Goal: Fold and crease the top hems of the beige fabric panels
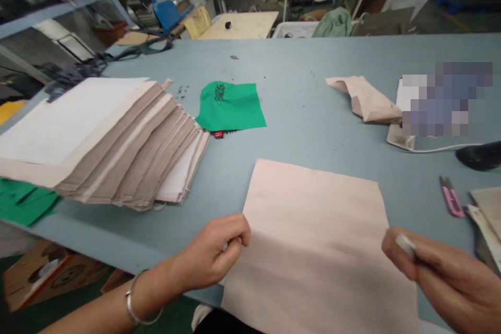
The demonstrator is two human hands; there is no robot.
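Observation:
A pale beige sheet of cloth [317, 219] spreads in front of me, its near end reaching toward my lap. My left hand [221, 250], with a silver bangle on the wrist, is closed in a pinch at the sheet's left edge. At the right edge is my right hand [438, 271], its fingers closed around a small white piece [406, 243] that sticks out beside the thumb; its kind is unclear. Whether this hand also grips the cloth cannot be made out.
To the left leans a thick stack of beige cloth and white sheets [129, 151]. Green fabric [235, 107] lies beyond, with a crumpled beige piece [364, 99] farther right. Pink-handled snips [451, 198] and a black object with a white cable [479, 156] are at right.

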